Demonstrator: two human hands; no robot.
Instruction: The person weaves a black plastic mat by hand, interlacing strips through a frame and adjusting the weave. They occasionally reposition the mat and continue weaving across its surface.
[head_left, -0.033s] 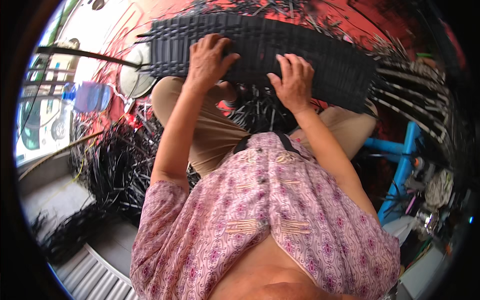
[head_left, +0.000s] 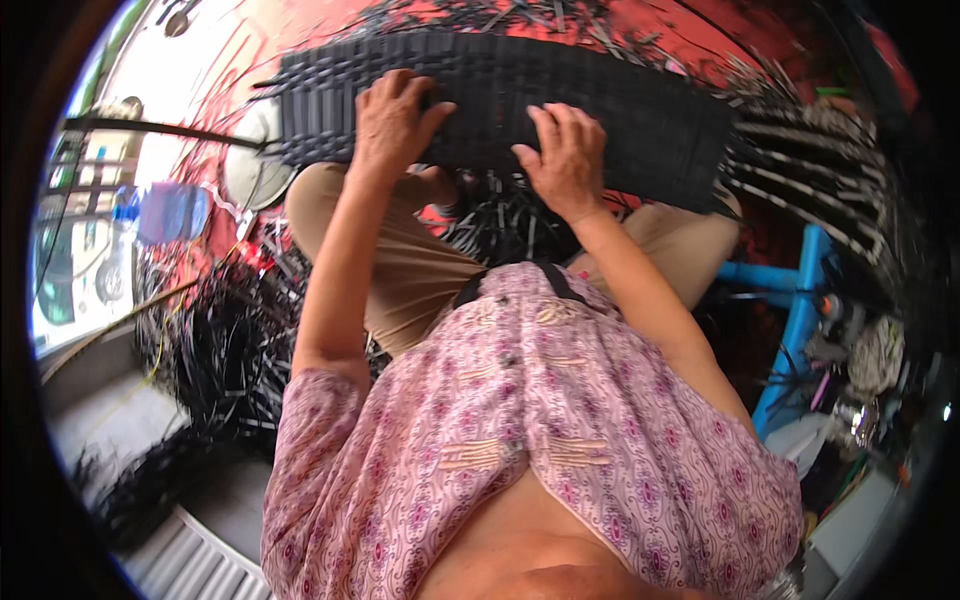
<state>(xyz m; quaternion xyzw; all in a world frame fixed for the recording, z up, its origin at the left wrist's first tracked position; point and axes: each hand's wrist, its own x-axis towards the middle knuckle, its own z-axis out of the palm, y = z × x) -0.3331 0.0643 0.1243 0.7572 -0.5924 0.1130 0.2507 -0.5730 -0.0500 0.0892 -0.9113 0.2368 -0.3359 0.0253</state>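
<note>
A long panel woven from flat black strips (head_left: 480, 70) lies across my knees, curving down toward the right. My left hand (head_left: 392, 115) rests on its left half, palm down, with the thumb held away from the fingers. On the panel's near middle part sits my right hand (head_left: 568, 160), its fingers laid over the weave and its thumb apart. Neither hand is seen to grip anything. What lies under the palms is hidden. Loose strip ends (head_left: 800, 180) fan out from the panel's right end, and shorter ones stick out at its left end.
A heap of black strips (head_left: 235, 340) lies at my left, with more scattered on the red floor (head_left: 690, 35) beyond the panel. A round pale lid-like object (head_left: 255, 165) and a bluish water jug (head_left: 170, 212) stand left. A blue pipe frame (head_left: 795, 330) is at my right.
The whole view has shifted slightly, so the panel and both hands appear a little further left. Both hands stay on the panel.
</note>
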